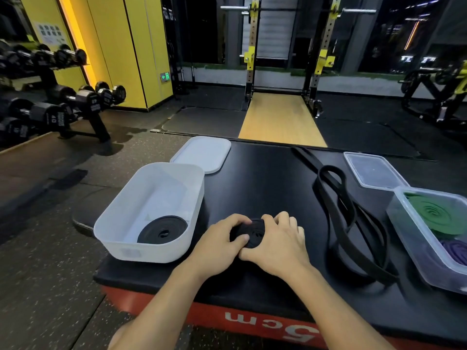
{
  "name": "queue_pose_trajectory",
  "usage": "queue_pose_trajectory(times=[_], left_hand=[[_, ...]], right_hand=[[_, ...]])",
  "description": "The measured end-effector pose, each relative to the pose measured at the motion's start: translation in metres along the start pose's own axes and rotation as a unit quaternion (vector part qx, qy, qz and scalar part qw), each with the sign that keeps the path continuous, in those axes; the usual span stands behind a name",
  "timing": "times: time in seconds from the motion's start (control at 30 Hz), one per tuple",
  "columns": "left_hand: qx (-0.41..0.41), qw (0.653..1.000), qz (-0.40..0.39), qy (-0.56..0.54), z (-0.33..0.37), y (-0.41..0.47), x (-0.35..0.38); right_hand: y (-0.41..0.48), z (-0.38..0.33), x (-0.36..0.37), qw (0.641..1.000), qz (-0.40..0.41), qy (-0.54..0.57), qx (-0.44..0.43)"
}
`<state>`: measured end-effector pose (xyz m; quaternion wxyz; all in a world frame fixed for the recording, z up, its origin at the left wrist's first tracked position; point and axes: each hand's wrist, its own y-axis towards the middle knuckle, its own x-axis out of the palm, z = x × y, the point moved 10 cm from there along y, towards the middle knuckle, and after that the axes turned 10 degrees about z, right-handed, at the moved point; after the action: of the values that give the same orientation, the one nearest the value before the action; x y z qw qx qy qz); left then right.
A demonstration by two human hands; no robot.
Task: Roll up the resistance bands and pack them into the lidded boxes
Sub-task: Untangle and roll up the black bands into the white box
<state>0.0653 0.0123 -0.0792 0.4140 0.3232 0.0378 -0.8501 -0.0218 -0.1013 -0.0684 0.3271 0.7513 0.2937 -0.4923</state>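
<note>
A tight roll of black resistance band [249, 231] sits on the black-topped platform [265, 178] in front of me. My left hand [219, 242] grips it from the left with the thumb across its face. My right hand [275, 245] curls round it from the right. A white box [151, 210] to the left holds one rolled black band [163, 229]; its white lid [202, 154] lies behind it. A loose black band [351, 223] sprawls to the right. A clear box [427, 238] at the right edge holds a rolled green band [434, 214] and a purple one [454, 250].
A clear lid [374, 170] lies behind the clear box. The platform has a red front edge [252, 317]. Dumbbell racks [63, 102] stand on the floor at left, a squat rack [285, 59] straight ahead, another machine [439, 89] at far right.
</note>
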Motion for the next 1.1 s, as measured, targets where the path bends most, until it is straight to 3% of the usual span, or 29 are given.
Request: queue_pose_trajectory(times=[0.33,0.6,0.77,0.9,1.1], left_hand=[[0.007,0.999,-0.028,0.028,0.016,-0.007,-0.006],[0.079,0.995,0.039,0.039,0.060,-0.019,-0.065],[0.081,0.990,0.107,-0.036,0.079,-0.029,-0.137],[0.028,0.977,0.178,0.117,0.044,-0.023,-0.195],[-0.029,0.937,0.130,0.324,-0.024,-0.021,-0.223]], right_hand=[[-0.001,-0.002,-0.008,1.000,-0.006,0.002,-0.023],[0.020,-0.023,-0.049,0.998,0.025,0.040,-0.045],[0.033,-0.050,-0.075,0.994,0.042,0.078,-0.066],[0.037,-0.083,-0.079,0.990,0.040,0.098,-0.092],[0.040,-0.145,-0.066,0.984,0.009,0.105,-0.142]])
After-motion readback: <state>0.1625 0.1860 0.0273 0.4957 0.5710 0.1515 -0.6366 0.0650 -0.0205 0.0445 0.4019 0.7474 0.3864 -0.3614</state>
